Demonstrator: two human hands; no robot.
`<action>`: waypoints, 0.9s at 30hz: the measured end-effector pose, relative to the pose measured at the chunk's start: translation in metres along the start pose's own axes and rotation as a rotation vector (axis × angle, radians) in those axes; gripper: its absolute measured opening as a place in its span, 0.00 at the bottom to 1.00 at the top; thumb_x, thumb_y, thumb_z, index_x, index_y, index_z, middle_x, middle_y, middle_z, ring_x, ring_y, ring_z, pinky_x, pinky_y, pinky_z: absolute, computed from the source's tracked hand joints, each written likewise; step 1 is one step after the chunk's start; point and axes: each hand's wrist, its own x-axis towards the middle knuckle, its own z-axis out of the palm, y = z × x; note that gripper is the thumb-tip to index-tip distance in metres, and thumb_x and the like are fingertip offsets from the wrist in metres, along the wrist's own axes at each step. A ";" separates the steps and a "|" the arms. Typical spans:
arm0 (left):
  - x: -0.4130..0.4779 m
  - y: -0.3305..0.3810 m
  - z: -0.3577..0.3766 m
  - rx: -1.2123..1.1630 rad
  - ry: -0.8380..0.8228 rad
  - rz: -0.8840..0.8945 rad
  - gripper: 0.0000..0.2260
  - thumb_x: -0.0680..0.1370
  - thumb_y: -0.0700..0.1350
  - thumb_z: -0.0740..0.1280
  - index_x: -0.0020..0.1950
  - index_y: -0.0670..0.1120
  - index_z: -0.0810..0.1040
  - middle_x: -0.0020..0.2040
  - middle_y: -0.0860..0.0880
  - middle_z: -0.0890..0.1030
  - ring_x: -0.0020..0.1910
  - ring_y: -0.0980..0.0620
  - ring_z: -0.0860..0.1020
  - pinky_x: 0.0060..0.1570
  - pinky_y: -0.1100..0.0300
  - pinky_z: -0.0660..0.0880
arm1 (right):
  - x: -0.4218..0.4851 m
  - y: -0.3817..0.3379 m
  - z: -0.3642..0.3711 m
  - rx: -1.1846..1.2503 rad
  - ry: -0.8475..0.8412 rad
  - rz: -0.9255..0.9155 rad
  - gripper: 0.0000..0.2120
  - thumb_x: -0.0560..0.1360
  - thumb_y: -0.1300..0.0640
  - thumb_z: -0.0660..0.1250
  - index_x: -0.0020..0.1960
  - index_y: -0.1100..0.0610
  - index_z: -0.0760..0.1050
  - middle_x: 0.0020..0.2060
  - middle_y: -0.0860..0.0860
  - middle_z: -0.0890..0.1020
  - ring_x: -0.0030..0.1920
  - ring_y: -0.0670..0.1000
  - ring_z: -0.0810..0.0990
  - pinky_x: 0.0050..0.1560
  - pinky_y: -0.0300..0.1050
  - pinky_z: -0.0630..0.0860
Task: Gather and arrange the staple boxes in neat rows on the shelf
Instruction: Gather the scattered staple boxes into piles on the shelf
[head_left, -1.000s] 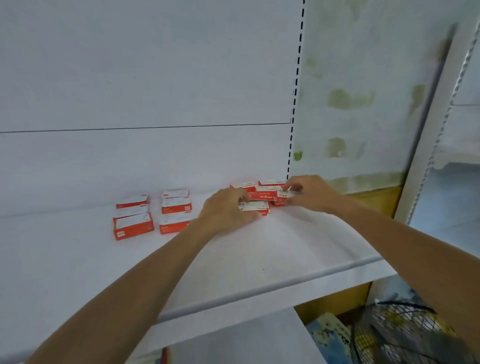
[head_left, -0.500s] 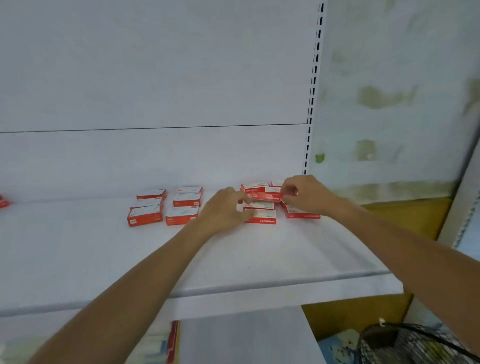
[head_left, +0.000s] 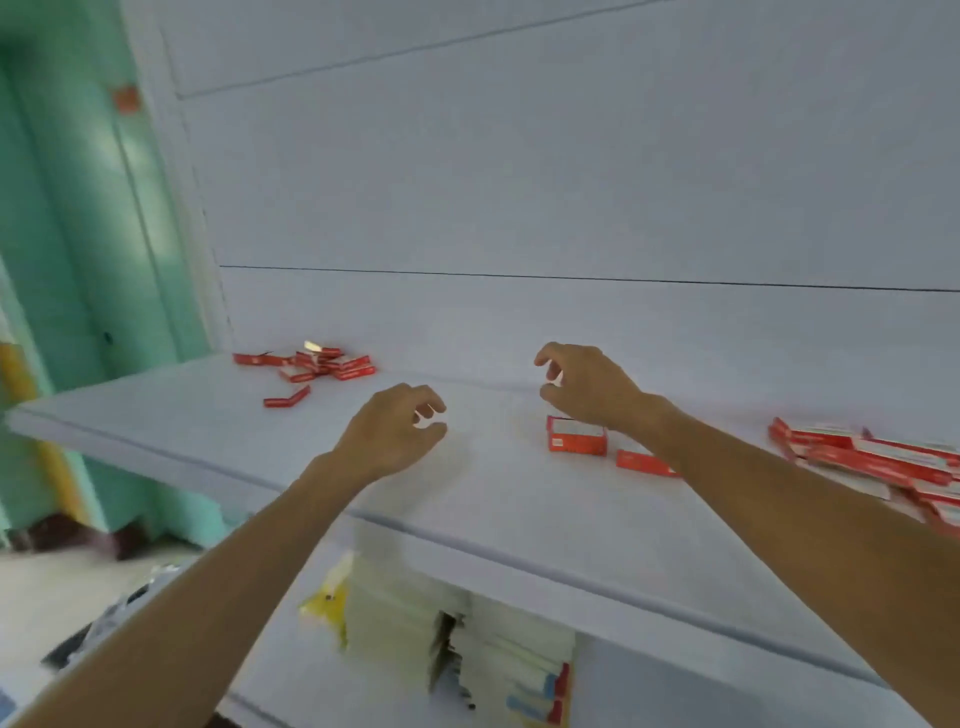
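Note:
A loose heap of red staple boxes (head_left: 317, 364) lies at the far left end of the white shelf (head_left: 218, 431), with one stray box (head_left: 287, 398) in front of it. Two arranged boxes (head_left: 576, 441) sit mid-shelf, partly hidden by my right forearm. More red boxes (head_left: 872, 457) lie at the right edge of the view. My left hand (head_left: 395, 431) hovers over bare shelf, fingers curled and apart, holding nothing. My right hand (head_left: 582, 382) floats above the two boxes, also holding nothing.
A white back panel (head_left: 519, 182) closes the shelf behind. A green wall (head_left: 78, 234) stands to the left. Below the shelf, stacked white packets (head_left: 467, 639) and a yellow item (head_left: 324, 603) fill a lower level. The image is motion-blurred.
Both hands have let go of the right-hand cluster of boxes and moved left along the shelf. The view has swung left, showing the scattered heap at the shelf's left end.

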 end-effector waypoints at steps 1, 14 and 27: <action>-0.007 -0.020 -0.012 0.019 0.014 -0.037 0.09 0.75 0.47 0.67 0.53 0.49 0.77 0.52 0.49 0.79 0.46 0.54 0.73 0.53 0.58 0.72 | 0.010 -0.021 0.013 0.014 -0.013 -0.042 0.17 0.74 0.57 0.62 0.63 0.56 0.70 0.55 0.52 0.77 0.52 0.52 0.75 0.49 0.42 0.68; -0.058 -0.210 -0.115 0.160 0.070 -0.217 0.10 0.75 0.45 0.66 0.56 0.47 0.77 0.55 0.46 0.77 0.53 0.50 0.75 0.55 0.58 0.70 | 0.088 -0.217 0.141 0.041 -0.127 -0.276 0.19 0.75 0.56 0.62 0.66 0.56 0.68 0.64 0.53 0.72 0.62 0.53 0.72 0.56 0.46 0.69; -0.012 -0.306 -0.104 0.059 0.062 -0.241 0.10 0.76 0.45 0.65 0.56 0.47 0.77 0.55 0.47 0.77 0.49 0.54 0.72 0.54 0.59 0.69 | 0.163 -0.235 0.199 0.072 -0.135 -0.229 0.18 0.75 0.57 0.64 0.65 0.56 0.71 0.61 0.53 0.76 0.60 0.53 0.75 0.51 0.43 0.69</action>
